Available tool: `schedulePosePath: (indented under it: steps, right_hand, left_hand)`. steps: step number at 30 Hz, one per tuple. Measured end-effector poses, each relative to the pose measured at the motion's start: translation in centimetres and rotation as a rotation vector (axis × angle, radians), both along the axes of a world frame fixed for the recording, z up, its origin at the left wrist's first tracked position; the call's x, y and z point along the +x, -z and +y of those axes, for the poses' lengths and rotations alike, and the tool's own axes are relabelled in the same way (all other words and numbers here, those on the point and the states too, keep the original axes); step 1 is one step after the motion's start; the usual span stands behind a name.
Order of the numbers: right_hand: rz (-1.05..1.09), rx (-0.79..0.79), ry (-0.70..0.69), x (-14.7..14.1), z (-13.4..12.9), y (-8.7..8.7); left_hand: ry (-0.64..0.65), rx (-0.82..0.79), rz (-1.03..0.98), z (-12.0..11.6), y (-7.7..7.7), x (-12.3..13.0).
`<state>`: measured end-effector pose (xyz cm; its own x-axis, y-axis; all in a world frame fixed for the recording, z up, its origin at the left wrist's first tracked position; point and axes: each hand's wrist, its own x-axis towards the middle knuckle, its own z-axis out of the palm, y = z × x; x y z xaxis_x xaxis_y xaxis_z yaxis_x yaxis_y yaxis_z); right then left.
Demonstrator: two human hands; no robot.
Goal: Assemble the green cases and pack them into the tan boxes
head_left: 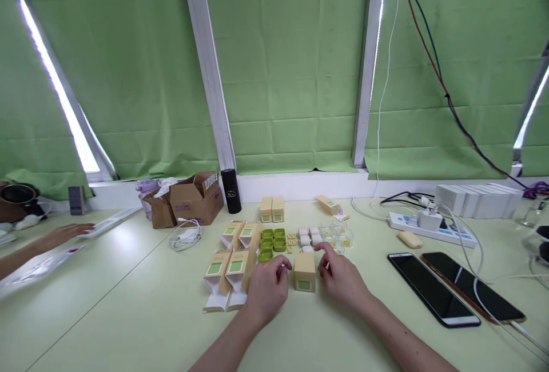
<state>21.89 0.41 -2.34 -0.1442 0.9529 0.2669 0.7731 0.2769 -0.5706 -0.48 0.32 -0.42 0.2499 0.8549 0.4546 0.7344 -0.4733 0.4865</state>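
A small kraft-coloured box (305, 274) with a green label stands closed between my two hands. To its left is my left hand (270, 285), fingers curled in beside the box with nothing visible in them. On the other side, my right hand (342, 278) holds nothing; its index finger reaches toward the box's top corner and the other fingers are bent. Behind the box lie olive-green square cups (266, 243), small yellow pieces (292, 239), pale pink-white blocks (305, 240) and clear cups (344, 238). Several kraft boxes with open white-lined flaps (237, 264) lie left of my left hand.
Two closed boxes (271, 210) and one open box (329, 205) are farther back. Two phones (433, 289), a power strip (401, 222) and cables lie right. A cardboard carton (196, 203) and black cylinder (231, 191) stand back left. Another person's hand (64, 236) is far left.
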Motion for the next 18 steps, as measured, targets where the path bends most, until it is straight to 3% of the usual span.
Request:
schedulePosePath:
  steps: [4, 9, 14, 18]
  right_hand:
    - [-0.116, -0.043, -0.006, 0.0, -0.3, -0.3]
    - [-0.102, -0.088, -0.048, 0.1, -0.4, -0.5]
    - [-0.11, -0.056, -0.07, 0.1, -0.5, -0.2]
    - [-0.124, -0.046, -0.07, 0.0, -0.4, 0.1]
  left_hand:
    - [-0.043, -0.002, 0.043, 0.0, -0.1, 0.0]
    - [-0.051, -0.003, 0.021, -0.1, -0.1, -0.1]
    - [0.096, 0.056, -0.084, -0.6, -0.7, 0.0]
    - [0.245, 0.128, 0.018, -1.2, -1.2, 0.3]
